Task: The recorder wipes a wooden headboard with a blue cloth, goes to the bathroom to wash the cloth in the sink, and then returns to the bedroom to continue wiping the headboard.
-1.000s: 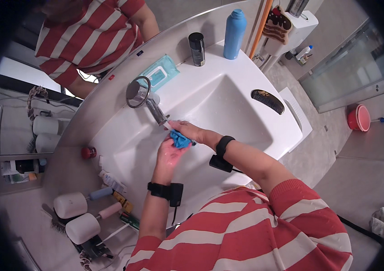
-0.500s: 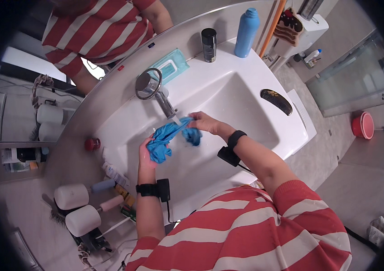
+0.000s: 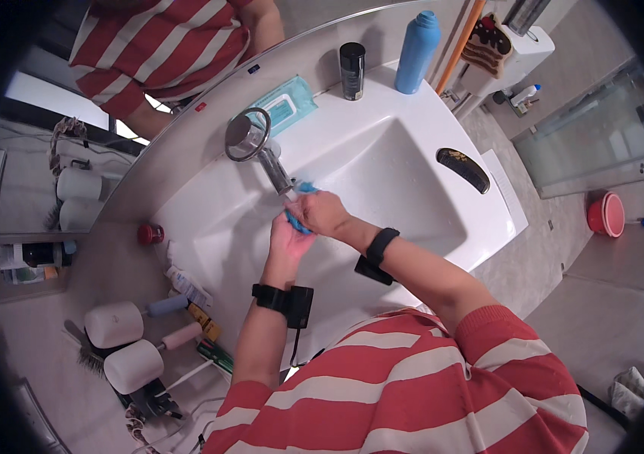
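A blue cloth (image 3: 297, 222) is bunched up between my two hands, just below the spout of the chrome faucet (image 3: 274, 171). Water runs from the spout. My left hand (image 3: 287, 238) is closed on the cloth from the near left. From the right, my right hand (image 3: 323, 215) wraps over it with bent fingers, pressed against the left. Only small bits of blue show past the fingers; the rest is hidden. Both hands are over the white sink basin (image 3: 413, 174).
Behind the faucet lies a teal wipes pack (image 3: 288, 104). A black can (image 3: 352, 72) and a blue spray bottle (image 3: 417, 53) stand on the back ledge. A dark comb (image 3: 463, 170) rests on the right rim. Tubes (image 3: 189, 287) and a red jar (image 3: 151, 234) are at the left.
The cloth was spread out between my separated hands; now it is gathered up small. My left hand moved right and my right hand moved left, so they meet under the spout.
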### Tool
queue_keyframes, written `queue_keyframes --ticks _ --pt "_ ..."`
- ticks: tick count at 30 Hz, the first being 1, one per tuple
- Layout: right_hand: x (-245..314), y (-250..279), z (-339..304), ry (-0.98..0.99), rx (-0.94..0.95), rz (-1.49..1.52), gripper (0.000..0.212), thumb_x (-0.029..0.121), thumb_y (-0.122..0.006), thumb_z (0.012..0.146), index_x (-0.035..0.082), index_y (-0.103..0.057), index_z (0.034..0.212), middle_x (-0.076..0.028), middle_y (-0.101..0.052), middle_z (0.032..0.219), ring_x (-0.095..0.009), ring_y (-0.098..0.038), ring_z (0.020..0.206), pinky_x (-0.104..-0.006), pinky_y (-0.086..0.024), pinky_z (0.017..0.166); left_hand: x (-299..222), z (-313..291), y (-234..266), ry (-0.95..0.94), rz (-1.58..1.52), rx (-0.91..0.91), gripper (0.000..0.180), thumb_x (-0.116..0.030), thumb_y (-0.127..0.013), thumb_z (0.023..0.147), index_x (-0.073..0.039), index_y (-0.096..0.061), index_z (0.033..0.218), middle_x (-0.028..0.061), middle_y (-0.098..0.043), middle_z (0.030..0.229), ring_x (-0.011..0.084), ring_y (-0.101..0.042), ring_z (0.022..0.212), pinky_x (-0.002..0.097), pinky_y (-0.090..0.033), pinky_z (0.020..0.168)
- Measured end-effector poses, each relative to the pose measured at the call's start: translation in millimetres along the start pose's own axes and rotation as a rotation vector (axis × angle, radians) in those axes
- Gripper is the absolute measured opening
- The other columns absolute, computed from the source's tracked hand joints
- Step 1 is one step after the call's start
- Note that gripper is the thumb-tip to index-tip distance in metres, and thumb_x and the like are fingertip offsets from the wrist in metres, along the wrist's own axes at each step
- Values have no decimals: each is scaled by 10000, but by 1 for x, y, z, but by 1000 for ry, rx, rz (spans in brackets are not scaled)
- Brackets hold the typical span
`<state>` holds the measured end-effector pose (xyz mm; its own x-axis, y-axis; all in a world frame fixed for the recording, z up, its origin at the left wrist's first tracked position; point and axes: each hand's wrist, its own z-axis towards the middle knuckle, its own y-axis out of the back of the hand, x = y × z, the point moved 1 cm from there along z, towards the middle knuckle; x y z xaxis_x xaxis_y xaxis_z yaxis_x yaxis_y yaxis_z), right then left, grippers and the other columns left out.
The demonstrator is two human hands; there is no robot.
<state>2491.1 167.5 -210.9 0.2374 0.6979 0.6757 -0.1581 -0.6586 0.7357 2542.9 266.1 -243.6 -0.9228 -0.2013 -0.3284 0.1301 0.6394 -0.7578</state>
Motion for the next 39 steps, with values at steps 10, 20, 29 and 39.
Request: queue_keyframes --ticks 10,20,29,39 --pt "-39 -7 -6 34 250 339 539 534 -608 671 64 -584 933 -111 -594 694 -242 -572 622 -328 -446 617 -37 -52 -21 -204 -41 -220 358 -281 -289 898 -34 -462 1090 104 -516 1094 266 -485 999 419 -352 892" --pt "-60 -18 -3 -465 227 1398 196 53 -609 613 97 -554 795 -27 -548 726 -136 -494 661 -284 -418 571 -61 -56 37 -264 -280 -286 404 -319 -286 885 -34 -451 1119 133 -494 1139 305 -461 1060 459 -371 885" --pt "35 -23 -20 -22 163 1063 226 133 -638 715 68 -492 875 -59 -535 907 -194 -501 868 -318 -396 790 -9 -12 72 -97 2 187 369 -346 -443 843 -77 -473 1093 81 -527 1081 210 -514 955 338 -400 835" --pt "-45 -50 6 34 -337 873 286 210 -512 797 3 -497 993 -214 -515 990 -352 -520 900 -366 -415 786 18 -17 -9 -143 24 -113 356 -317 -361 890 -46 -451 1102 85 -514 1079 218 -498 980 371 -387 886"
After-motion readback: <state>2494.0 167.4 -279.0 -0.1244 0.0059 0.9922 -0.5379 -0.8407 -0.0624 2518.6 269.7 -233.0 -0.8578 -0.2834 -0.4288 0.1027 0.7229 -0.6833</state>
